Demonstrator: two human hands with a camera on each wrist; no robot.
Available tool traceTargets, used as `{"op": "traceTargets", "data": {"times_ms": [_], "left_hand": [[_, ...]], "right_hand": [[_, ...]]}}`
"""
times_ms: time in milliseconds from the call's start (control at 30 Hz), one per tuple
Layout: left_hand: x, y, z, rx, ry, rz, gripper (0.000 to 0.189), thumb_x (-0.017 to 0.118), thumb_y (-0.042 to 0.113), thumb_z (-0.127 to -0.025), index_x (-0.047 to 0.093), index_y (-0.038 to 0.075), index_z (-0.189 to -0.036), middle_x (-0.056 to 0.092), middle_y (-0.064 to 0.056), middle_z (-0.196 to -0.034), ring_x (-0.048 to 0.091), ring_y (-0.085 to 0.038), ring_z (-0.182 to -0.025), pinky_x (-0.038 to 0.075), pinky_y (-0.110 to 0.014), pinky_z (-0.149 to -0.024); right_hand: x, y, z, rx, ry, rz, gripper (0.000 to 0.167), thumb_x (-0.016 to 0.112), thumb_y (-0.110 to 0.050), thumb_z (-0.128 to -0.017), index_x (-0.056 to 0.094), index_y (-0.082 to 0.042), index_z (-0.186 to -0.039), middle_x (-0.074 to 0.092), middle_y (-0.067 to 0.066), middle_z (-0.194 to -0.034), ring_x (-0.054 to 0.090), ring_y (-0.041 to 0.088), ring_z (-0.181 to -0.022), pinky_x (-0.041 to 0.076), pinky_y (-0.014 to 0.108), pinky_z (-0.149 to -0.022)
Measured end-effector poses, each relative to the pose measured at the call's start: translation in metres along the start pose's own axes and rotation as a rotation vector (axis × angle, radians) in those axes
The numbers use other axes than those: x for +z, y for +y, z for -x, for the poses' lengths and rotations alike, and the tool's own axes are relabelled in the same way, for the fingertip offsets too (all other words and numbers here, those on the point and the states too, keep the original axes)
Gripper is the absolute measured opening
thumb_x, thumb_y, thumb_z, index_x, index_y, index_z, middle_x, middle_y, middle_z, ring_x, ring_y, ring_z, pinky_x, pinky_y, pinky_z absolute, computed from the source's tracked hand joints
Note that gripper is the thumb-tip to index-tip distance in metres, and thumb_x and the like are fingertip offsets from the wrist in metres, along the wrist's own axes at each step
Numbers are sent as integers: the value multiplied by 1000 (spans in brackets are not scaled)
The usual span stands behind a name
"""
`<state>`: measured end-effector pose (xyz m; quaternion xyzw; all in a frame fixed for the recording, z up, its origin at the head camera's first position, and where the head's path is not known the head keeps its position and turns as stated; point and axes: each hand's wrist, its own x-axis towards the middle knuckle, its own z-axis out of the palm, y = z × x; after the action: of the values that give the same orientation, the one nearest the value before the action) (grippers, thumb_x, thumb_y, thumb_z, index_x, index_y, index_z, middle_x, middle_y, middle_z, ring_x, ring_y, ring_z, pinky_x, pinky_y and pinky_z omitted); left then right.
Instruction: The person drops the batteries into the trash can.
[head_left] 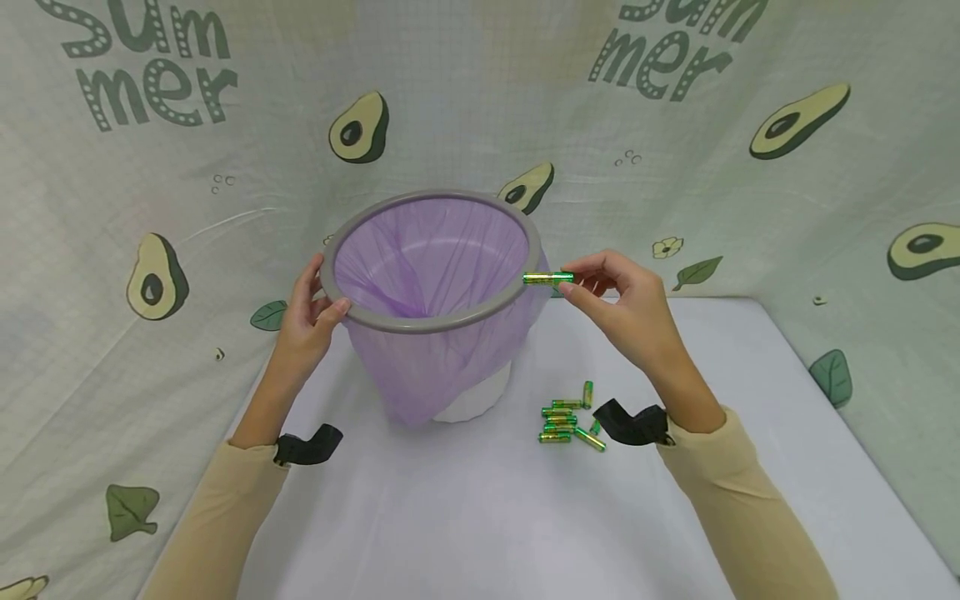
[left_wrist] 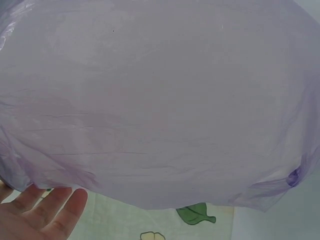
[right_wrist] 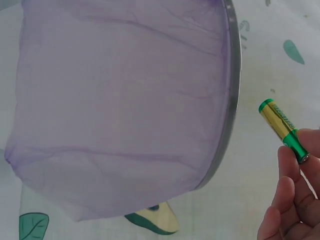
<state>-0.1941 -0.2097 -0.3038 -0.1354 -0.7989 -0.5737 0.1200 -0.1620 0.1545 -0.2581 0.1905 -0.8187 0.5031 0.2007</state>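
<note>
Head: the left hand (head_left: 303,321) is gripping the bin (head_left: 411,326) by its rim at eight o'clock; the right hand (head_left: 626,312) is pinching a battery (head_left: 546,278) at three o'clock. Left wrist: crinkled, translucent liner (left_wrist: 155,110) is veiling the bin. Right wrist: fingers are partly covering the glossy cylinder.

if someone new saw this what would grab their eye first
Probably the big bin lined with a purple bag, mid-picture in the head view, its grey rim held by the left hand. Next, the shiny green-and-gold battery pinched in the right hand near the rim's right side, above a cluster of similar batteries on the white table. Avocado prints dot the pale backdrop behind.
</note>
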Motion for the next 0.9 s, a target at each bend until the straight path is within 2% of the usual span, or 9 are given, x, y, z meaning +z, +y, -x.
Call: {"op": "traceTargets", "data": {"times_ms": [200, 433, 667, 900], "left_hand": [[0, 0, 1, -3, 1, 8, 69, 49, 10, -92, 11, 14, -150, 27, -16, -146, 46, -2, -108, 40, -5, -84], [0, 0, 1, 0, -5, 35, 70, 49, 10, -92, 11, 15, -150, 27, -15, -146, 47, -3, -107, 40, -6, -84], [-1, -2, 0, -1, -6, 44, 70, 49, 11, -92, 11, 14, -150, 27, -16, -146, 46, -3, -109, 40, -7, -85], [-1, -1, 0, -7, -7, 33, 69, 49, 11, -93, 11, 15, -150, 26, -14, -147, 48, -2, -107, 40, -8, -84]], "right_hand": [[15, -9, -8, -33, -22, 4, 16, 66, -9, -85, 66, -3, -99, 62, 8, -86, 51, 11, -75, 42, 19, -71], [33, -13, -14, -46, -65, -6, 18, 67, -9, -84, 67, -5, -101, 65, 6, -88, 52, 13, -77, 42, 24, -70], [49, -19, -16, -96, -96, -12, 16, 68, -8, -83, 68, -5, -99, 66, 6, -87, 53, 14, -77, 43, 31, -71], [58, -22, -19, -131, -74, 1, 8, 67, -5, -83, 70, -4, -89, 69, 5, -86, 53, 11, -74, 43, 25, -68]]}}
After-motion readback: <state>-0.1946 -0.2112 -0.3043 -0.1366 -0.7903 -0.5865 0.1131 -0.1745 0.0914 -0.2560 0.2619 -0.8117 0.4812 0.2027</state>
